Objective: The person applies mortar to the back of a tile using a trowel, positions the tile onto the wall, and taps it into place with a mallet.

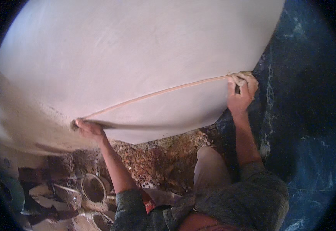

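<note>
A thin, pale tan strip (156, 93) runs slantwise over a large, smooth, whitish surface (137, 46), bowing slightly upward between my two hands. At its lower left end, my left hand (90, 129) is closed on it, and a dark smudged lump shows by the fingertips. My right hand (243, 90) grips the other end, higher up, at the surface's right edge. Its fingers are bent and coated with pale, clay-like material. Whether the strip is wood, cane or cord cannot be made out. A dark shadow spreads to the right from my left hand.
Rough brown ground with crumbly bits (156, 161) lies below the pale surface's lower edge. A round, dirty container (94, 187) stands at the lower left among other dim objects. Dark blue sheeting (310, 115) with whitish streaks fills the right side.
</note>
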### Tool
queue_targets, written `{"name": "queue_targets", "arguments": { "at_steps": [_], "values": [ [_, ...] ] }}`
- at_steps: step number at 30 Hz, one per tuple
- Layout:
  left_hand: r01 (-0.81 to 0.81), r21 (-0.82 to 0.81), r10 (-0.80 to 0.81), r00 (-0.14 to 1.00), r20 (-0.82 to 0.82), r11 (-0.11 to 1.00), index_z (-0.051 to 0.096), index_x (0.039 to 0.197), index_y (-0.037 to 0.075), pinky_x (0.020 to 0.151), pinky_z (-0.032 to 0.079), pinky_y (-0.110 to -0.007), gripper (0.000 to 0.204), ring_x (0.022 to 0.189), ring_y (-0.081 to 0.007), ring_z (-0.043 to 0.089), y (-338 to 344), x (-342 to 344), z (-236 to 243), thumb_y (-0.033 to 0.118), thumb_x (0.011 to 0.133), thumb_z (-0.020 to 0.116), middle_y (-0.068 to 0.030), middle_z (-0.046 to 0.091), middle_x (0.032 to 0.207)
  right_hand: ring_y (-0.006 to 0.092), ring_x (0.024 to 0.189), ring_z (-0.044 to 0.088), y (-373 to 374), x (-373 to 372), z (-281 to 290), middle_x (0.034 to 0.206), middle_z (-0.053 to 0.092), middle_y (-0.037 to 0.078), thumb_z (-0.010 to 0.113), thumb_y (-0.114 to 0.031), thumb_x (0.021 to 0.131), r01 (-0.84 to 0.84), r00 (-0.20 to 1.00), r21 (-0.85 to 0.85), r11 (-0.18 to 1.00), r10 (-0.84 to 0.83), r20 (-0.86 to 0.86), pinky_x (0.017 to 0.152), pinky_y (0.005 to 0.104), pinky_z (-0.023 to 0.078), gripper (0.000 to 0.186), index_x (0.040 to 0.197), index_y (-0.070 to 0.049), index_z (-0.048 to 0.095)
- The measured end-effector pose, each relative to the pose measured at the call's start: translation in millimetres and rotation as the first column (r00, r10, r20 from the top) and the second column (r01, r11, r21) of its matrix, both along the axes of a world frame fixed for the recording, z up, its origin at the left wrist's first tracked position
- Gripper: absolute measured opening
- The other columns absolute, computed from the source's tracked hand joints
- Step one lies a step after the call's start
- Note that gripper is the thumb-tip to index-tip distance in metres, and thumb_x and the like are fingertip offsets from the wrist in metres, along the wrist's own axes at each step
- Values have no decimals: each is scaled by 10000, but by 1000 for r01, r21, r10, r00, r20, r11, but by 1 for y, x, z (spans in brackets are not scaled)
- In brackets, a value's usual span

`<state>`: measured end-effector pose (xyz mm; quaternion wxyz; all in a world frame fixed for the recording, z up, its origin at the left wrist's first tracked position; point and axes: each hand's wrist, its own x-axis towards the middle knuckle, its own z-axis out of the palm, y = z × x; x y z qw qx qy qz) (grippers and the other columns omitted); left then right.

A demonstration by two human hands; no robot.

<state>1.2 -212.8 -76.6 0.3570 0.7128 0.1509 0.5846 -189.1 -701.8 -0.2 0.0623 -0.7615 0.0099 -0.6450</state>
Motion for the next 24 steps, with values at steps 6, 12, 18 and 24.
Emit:
{"name": "queue_targets", "arguments": {
  "at_steps": [6,12,18,24],
  "values": [
    [60,50,-67,988,142,997,564,1112,-69,797,461,-378,524,903,-314,561,39,29,-27,404,983,379,-243,592,1119,274,867,576,31,18,-6,914,602,81,738,-71,689,-143,988,-5,990,144,49,824,421,445,169,831,-77,646],
    [65,-95,-46,981,186,993,550,999,-30,727,429,-385,419,775,-252,480,23,11,-7,375,939,459,-150,571,903,230,813,575,21,26,-27,902,594,49,762,-67,679,-155,980,-6,988,155,123,780,397,466,191,822,-77,637],
    [151,-287,-81,967,243,946,550,895,-46,619,408,-434,384,682,-257,459,-35,-27,40,334,880,499,-149,547,801,214,822,507,11,27,-17,860,512,38,667,-86,764,-179,973,-175,968,200,115,712,377,456,113,823,-84,572],
    [4,-199,4,999,41,980,561,923,-84,708,422,-451,438,759,-294,490,-61,-36,49,345,882,486,-174,572,881,230,815,516,9,32,-17,870,530,49,656,-71,756,-143,973,-153,978,167,158,706,386,449,126,789,-90,537]
  ]
}}
